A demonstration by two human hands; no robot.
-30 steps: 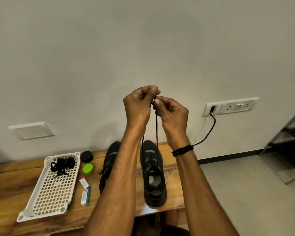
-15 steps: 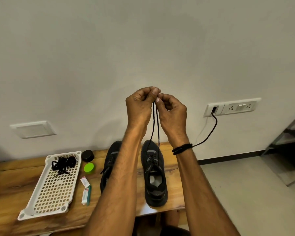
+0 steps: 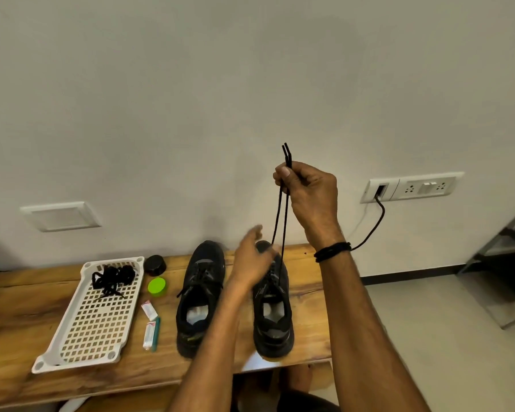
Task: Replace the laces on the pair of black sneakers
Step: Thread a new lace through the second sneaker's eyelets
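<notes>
Head view: the right hand (image 3: 308, 190) is raised in front of the wall, thumb and fingers pinched tight on both ends of a black lace (image 3: 282, 221). The two tips stick up just above the fist. Both strands hang straight down from it to the right sneaker (image 3: 272, 319), which stands on the wooden bench (image 3: 309, 295) below.

The left hand (image 3: 252, 258) is lower, over the front of that sneaker and just beside the strands. It is blurred. Its fingers look loosely spread, gripping nothing.

To its left stands the left sneaker (image 3: 201, 295), with its own lace loose. Further left lie a green lid (image 3: 157, 286), a black lid (image 3: 155, 264) and a white tray (image 3: 75, 362) holding a bundle of black laces (image 3: 112, 278).
</notes>
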